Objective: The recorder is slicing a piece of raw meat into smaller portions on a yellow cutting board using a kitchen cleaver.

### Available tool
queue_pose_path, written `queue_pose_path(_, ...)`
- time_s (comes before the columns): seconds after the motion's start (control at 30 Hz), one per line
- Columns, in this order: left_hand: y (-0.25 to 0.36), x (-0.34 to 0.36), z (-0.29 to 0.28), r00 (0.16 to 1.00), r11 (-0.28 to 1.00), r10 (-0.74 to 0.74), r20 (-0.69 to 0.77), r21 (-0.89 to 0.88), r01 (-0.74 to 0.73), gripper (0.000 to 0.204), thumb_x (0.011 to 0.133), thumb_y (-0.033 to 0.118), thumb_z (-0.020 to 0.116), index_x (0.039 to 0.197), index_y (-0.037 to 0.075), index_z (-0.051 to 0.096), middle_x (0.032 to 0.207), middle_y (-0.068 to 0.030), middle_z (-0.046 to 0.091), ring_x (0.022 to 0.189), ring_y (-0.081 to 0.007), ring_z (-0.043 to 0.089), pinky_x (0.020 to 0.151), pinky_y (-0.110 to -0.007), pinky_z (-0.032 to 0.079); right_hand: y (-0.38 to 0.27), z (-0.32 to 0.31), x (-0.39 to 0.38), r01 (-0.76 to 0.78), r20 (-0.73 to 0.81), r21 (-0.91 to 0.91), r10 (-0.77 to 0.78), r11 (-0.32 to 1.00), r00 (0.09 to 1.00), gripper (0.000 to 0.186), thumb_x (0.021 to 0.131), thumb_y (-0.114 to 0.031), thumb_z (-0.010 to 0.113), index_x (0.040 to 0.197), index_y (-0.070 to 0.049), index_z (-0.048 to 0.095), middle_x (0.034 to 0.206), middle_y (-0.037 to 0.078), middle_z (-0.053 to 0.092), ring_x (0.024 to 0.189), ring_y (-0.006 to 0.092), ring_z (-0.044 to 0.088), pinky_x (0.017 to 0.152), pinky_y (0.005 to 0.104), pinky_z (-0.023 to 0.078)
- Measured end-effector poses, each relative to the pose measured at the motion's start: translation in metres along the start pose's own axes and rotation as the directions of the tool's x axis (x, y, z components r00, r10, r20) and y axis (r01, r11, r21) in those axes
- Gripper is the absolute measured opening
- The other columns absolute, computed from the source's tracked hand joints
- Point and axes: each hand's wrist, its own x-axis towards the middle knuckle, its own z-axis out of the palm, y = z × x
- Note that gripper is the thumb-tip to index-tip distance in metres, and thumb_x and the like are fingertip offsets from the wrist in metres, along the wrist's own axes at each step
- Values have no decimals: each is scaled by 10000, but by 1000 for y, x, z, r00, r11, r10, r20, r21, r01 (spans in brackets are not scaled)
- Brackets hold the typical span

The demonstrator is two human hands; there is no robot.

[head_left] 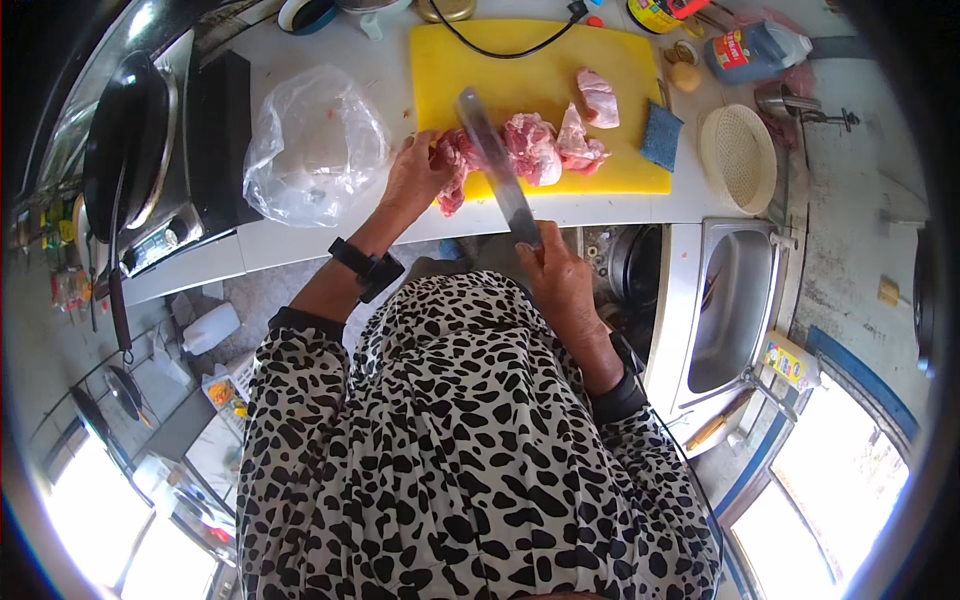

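- Head view, right hand [560,275]: grip wrapped around the handle of the knife [490,150]; blade slants up and left, passing over the meat row.
- Left hand [415,185]: fingertips on the left end of the raw meat [530,148]; can't tell if this grip pinches or only presses.
- Meat: row runs rightward from left fingertips, beyond the blade; left end hangs past the near board edge. Pale piece [598,98] lies apart, upper right.
- Surface: yellow cutting board [440,80] on white tabletop [610,208]; black cable [510,54] curves across its far part.
- Blue scouring pad [661,137] on the board's right edge; cream basket [738,158] right of that; dark-liquid bottle [758,50] farther back.
- Clear plastic bag [315,145] left of board, near left hand.
- Room: metal sink [730,320] at right, black pan [128,140] far left, bright windows [820,510] low on both sides.
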Motion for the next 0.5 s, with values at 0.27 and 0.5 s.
queue_pose_path(0.27,-8,-2,2,993,994,111,-39,19,-110,581,791,260,778,1290,77,543,1149,-176,603,1055,-377,622,908,-463,505,18,28,7,69,-58,-286,-89,956,994,313,972,-221,608,1234,-89,499,886,209,682,792,421,675,657,524,529)
queue_pose_path(0.5,8,-5,-12,998,982,45,-36,186,-37,608,753,259,812,1291,123,565,1167,-145,590,1097,-354,603,892,-465,503,7,18,14,-73,27,-212,81,975,996,288,987,-235,580,1221,-98,482,988,213,670,884,439,663,733,553,530)
